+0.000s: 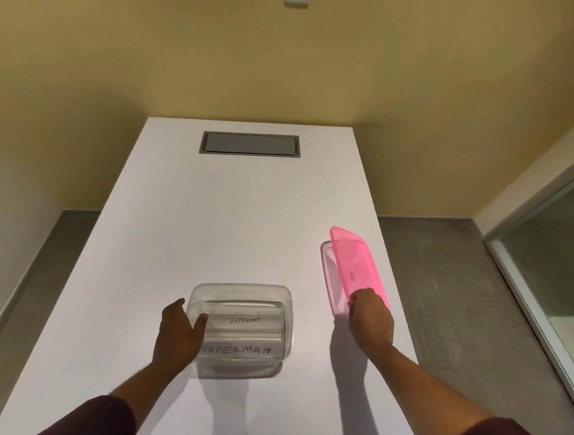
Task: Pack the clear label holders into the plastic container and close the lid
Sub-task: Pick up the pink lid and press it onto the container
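- Your right hand [370,318] pinches the near end of the translucent pink rectangular plastic lid [357,267], tilted up off the white table [244,214]; held by one end, it could slip or flex.
- Your left hand [178,334], open, cups the left wall of the clear rectangular plastic container [289,320]; let go and it may slide when you press the lid down.
- The clear label holders [245,320] lie inside, reading "ELEPHANT" and "SUPERMAN"; one sitting high could stop the lid sealing.

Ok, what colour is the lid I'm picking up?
Translucent pink. The lid shows best in the head view, lifted at an angle by the right hand.
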Tool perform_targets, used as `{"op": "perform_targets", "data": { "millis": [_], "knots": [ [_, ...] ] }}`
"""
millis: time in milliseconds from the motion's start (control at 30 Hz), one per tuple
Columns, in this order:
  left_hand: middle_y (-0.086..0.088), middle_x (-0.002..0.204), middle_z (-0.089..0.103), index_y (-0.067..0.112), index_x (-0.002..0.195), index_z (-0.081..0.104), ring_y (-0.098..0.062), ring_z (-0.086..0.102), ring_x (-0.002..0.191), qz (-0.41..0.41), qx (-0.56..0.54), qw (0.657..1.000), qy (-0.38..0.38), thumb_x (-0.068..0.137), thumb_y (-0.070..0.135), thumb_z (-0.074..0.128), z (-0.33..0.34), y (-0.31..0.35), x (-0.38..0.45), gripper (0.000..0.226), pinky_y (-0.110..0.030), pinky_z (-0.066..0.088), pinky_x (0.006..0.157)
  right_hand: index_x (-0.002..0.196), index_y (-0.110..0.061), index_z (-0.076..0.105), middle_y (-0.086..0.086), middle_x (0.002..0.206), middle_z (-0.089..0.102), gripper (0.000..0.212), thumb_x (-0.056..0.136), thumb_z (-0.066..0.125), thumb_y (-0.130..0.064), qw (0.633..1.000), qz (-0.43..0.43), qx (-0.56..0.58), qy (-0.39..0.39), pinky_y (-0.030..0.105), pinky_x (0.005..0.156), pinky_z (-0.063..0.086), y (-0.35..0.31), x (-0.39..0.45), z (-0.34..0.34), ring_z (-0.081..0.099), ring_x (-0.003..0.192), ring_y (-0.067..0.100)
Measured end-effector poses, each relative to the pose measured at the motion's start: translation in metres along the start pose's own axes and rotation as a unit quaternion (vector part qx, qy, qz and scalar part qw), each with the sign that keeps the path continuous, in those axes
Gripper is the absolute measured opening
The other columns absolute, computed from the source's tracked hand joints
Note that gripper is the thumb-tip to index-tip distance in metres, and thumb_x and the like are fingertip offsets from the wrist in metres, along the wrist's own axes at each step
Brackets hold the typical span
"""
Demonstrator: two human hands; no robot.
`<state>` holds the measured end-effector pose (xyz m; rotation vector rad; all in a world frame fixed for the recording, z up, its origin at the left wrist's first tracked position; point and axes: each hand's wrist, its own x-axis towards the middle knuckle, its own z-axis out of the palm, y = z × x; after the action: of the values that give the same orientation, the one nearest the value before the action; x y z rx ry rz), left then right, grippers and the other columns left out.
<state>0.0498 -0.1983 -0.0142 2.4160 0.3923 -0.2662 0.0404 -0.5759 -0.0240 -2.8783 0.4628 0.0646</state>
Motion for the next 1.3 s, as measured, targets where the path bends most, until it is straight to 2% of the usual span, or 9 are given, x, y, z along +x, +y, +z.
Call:
{"op": "perform_targets", "data": {
  "millis": [100, 200, 433, 600, 700, 800, 900, 1067, 1300],
  "knots": [
    [-0.02, 0.153, 0.036, -0.004, 0.146, 0.034, -0.033, 0.034, 0.143, 0.023, -0.013, 0.999, 0.023, 0.095, 0.027, 0.062, -0.004, 0.009, 0.0, 0.065, -0.043, 0.031, 0.117, 0.093, -0.018, 0.06, -0.001, 0.092, 0.064, 0.01, 0.1, 0.053, -0.018, 0.984, 0.068, 0.153, 0.066, 0.036, 0.067, 0.048, -0.016, 0.008, -0.025, 0.062, 0.079, 0.024],
    [-0.019, 0.151, 0.037, -0.004, 0.144, 0.037, -0.034, 0.034, 0.143, 0.057, -0.022, 0.997, 0.042, 0.095, 0.023, 0.063, -0.01, 0.018, -0.001, 0.062, -0.044, 0.031, 0.117, 0.091, -0.022, 0.063, -0.007, 0.089, 0.068, 0.012, 0.101, 0.058, -0.018, 0.948, 0.084, 0.296, 0.074, 0.029, 0.067, 0.045, -0.035, 0.011, -0.049, 0.064, 0.081, 0.016],
    [-0.012, 0.152, 0.037, 0.004, 0.145, 0.037, -0.029, 0.039, 0.14, 0.115, -0.091, 0.988, 0.049, 0.098, 0.028, 0.058, -0.036, 0.042, 0.001, 0.057, -0.039, 0.035, 0.113, 0.101, -0.011, 0.071, 0.002, 0.093, 0.079, 0.013, 0.102, 0.059, -0.016, 0.818, 0.061, 0.572, 0.033, 0.03, 0.076, 0.059, -0.074, -0.008, -0.085, 0.075, 0.089, 0.015],
    [-0.01, 0.139, 0.056, 0.008, 0.14, 0.045, -0.027, 0.053, 0.127, 0.062, -0.222, 0.971, 0.067, 0.098, 0.029, 0.058, -0.067, 0.063, 0.012, 0.048, -0.037, 0.042, 0.105, 0.102, -0.004, 0.072, 0.012, 0.091, 0.079, 0.022, 0.104, 0.058, -0.02, 0.742, 0.081, 0.665, -0.033, 0.033, 0.073, 0.062, -0.098, -0.01, -0.103, 0.077, 0.084, 0.024],
    [0.001, 0.123, 0.065, 0.018, 0.135, 0.053, -0.02, 0.059, 0.112, 0.023, -0.285, 0.957, 0.039, 0.098, 0.032, 0.057, -0.081, 0.067, 0.016, 0.039, -0.032, 0.043, 0.095, 0.102, -0.001, 0.073, 0.012, 0.088, 0.078, 0.02, 0.1, 0.064, -0.02, 0.733, 0.086, 0.67, -0.079, 0.032, 0.068, 0.06, -0.108, -0.013, -0.102, 0.076, 0.081, 0.024],
    [-0.003, 0.113, 0.071, 0.015, 0.132, 0.058, -0.023, 0.068, 0.098, 0.02, -0.293, 0.956, -0.009, 0.096, 0.024, 0.059, -0.085, 0.057, 0.019, 0.037, -0.042, 0.054, 0.094, 0.1, -0.001, 0.074, 0.012, 0.088, 0.078, 0.021, 0.097, 0.069, -0.021, 0.737, 0.101, 0.658, -0.115, 0.032, 0.068, 0.061, -0.115, -0.014, -0.099, 0.075, 0.078, 0.023],
    [-0.005, 0.089, 0.077, 0.012, 0.119, 0.066, -0.021, 0.07, 0.074, 0.01, -0.277, 0.96, -0.038, 0.094, 0.012, 0.061, -0.084, 0.042, 0.017, 0.026, -0.037, 0.058, 0.073, 0.1, -0.002, 0.075, 0.013, 0.088, 0.078, 0.021, 0.098, 0.067, -0.021, 0.745, 0.117, 0.641, -0.142, 0.032, 0.07, 0.061, -0.12, -0.016, -0.094, 0.074, 0.076, 0.023],
    [-0.001, 0.107, 0.071, 0.015, 0.115, 0.069, -0.023, 0.065, 0.104, 0.0, -0.204, 0.979, 0.003, 0.09, 0.023, 0.069, -0.077, 0.017, 0.013, 0.027, -0.035, 0.049, 0.091, 0.101, -0.002, 0.076, 0.013, 0.088, 0.078, 0.022, 0.097, 0.069, -0.022, 0.745, 0.126, 0.634, -0.163, 0.031, 0.069, 0.06, -0.13, -0.024, -0.078, 0.074, 0.077, 0.024],
    [-0.006, 0.079, 0.076, 0.014, 0.094, 0.072, -0.027, 0.071, 0.076, -0.051, -0.225, 0.971, -0.061, 0.084, 0.018, 0.076, -0.073, -0.009, 0.013, 0.011, -0.048, 0.06, 0.085, 0.099, -0.006, 0.075, 0.017, 0.091, 0.079, 0.011, 0.097, 0.068, -0.014, 0.77, 0.183, 0.599, -0.118, 0.036, 0.07, 0.062, -0.137, -0.026, -0.056, 0.073, 0.075, 0.024]
  ]
}}
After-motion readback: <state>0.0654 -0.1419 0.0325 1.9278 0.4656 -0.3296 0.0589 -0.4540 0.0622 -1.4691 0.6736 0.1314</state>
